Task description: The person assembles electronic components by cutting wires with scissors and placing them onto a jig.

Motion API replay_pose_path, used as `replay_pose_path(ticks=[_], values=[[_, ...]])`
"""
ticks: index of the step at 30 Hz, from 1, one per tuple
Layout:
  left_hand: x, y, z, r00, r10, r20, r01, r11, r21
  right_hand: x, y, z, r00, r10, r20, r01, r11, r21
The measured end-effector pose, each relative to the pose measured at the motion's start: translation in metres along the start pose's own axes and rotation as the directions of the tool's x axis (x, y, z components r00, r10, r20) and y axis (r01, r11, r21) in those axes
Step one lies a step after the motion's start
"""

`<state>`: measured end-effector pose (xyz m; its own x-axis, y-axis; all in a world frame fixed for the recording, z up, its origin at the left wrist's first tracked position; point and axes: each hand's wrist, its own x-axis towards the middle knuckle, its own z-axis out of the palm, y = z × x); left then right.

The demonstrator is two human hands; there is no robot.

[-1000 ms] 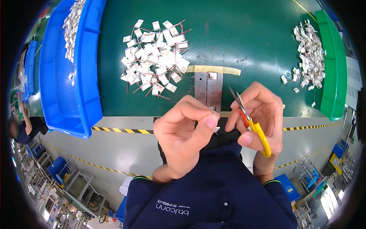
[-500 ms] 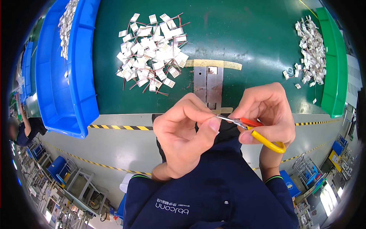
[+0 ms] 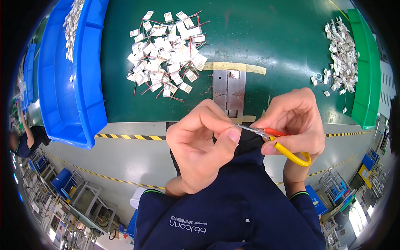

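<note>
Well, two bare hands are close together near the middle of the frame. The left hand (image 3: 202, 146) has its thumb and first finger pinched together; if a small bit is between them, it is too tiny to tell what it is. The right hand (image 3: 293, 125) holds a small pair of scissors with thin silver blades, one red handle and one yellow handle (image 3: 296, 157). The scissors lie to the right of the left fingers. Their long way slants from those fingertips down toward the lower right, so the left hand is nearer the points and the right hand has the handles. The points come right up to the left fingertips; I cannot tell if they touch.

Past the hands, a flat grey metal block (image 3: 220, 93) sits on the shiny green desk (image 3: 275, 46). Beyond its left side is a messy pile of flat white pieces with dark and red wires (image 3: 166, 56). Farther out, a deep blue plastic tub (image 3: 93, 79) stands at upper left, and a green plastic tray (image 3: 367, 83) at upper right.
</note>
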<state>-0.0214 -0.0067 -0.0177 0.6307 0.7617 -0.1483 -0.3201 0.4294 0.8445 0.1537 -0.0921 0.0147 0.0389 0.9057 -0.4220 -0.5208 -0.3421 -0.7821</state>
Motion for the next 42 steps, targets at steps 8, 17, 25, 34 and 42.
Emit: replay_pose_path(ticks=[8,17,25,34,42], values=[[0.000,-0.001,-0.002,1.000,-0.002,0.006,0.002,1.000,0.024,0.002,0.002,0.000,1.000,-0.015,-0.009,0.015,0.999,-0.035],[0.002,0.001,0.003,1.000,-0.018,-0.012,0.017,0.998,-0.064,-0.005,0.004,0.008,0.947,-0.141,-0.290,0.178,0.979,0.104],[0.000,-0.005,0.005,0.999,-0.003,-0.048,0.001,0.999,-0.032,0.003,0.033,0.026,0.948,-0.204,-0.243,0.196,0.979,-0.058],[0.001,-0.005,0.012,0.998,-0.059,-0.011,0.058,0.994,-0.096,0.004,0.040,0.027,0.877,-0.314,-0.364,0.340,0.940,0.008],[-0.001,-0.012,0.014,0.997,0.013,-0.079,-0.018,0.997,-0.069,0.002,0.044,0.022,0.879,-0.361,-0.313,0.353,0.932,-0.083]])
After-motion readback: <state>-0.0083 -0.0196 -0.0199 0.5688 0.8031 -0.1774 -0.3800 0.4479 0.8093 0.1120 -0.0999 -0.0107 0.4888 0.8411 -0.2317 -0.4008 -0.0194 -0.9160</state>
